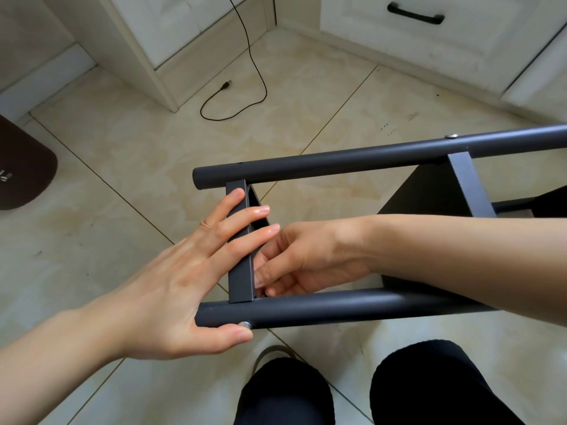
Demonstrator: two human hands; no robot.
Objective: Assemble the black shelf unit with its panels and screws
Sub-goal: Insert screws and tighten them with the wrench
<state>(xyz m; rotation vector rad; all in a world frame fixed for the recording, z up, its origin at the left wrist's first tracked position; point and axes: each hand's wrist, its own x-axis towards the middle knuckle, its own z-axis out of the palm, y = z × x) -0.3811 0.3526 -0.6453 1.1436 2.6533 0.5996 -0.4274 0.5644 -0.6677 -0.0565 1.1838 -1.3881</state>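
The black shelf unit lies on its side over the tiled floor. Its near round tube (pixel 322 308) and far round tube (pixel 352 162) are joined by a flat end panel (pixel 241 265) and a second panel (pixel 469 185) further right. My left hand (pixel 171 283) lays straight fingers across the end panel, and its thumb presses a silver screw head (pixel 245 325) on the near tube. My right hand (pixel 303 256) reaches in behind the end panel with curled fingers at its lower corner; what they hold is hidden. Another screw head (pixel 451 136) sits on the far tube.
White cabinets (pixel 184 35) and a drawer with a black handle (pixel 415 14) line the far side. A black cable (pixel 245 87) loops on the beige tiles. A dark mat (pixel 24 167) lies at the left. My knees in black trousers (pixel 429 388) are below the shelf.
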